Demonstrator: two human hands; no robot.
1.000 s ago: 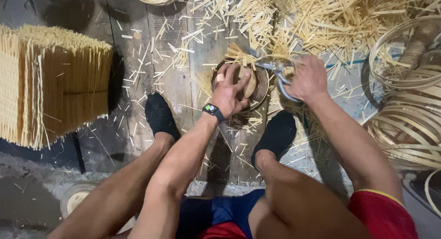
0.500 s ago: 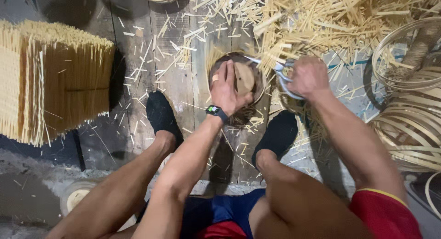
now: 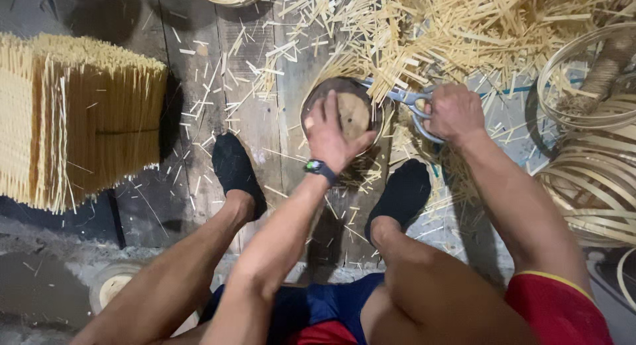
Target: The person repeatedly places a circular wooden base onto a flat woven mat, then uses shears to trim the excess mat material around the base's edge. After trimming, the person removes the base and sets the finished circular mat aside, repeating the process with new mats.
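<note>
While my left hand (image 3: 334,136) presses flat on the round woven disc (image 3: 351,113) between my feet, my right hand (image 3: 454,113) grips the scissors (image 3: 407,98), blades at its far rim. Trimmed offcuts (image 3: 464,27) lie piled beyond; ragged strip ends at the rim suggest more trimming is left. Bundled sticks (image 3: 86,119) stand well apart.

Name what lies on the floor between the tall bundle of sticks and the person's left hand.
Head view: dark floorboards strewn with loose splints, between bundle and left hand.

The right hand (image 3: 454,112) hides the scissors' (image 3: 404,96) handles; straw covers their blade tips.
</note>
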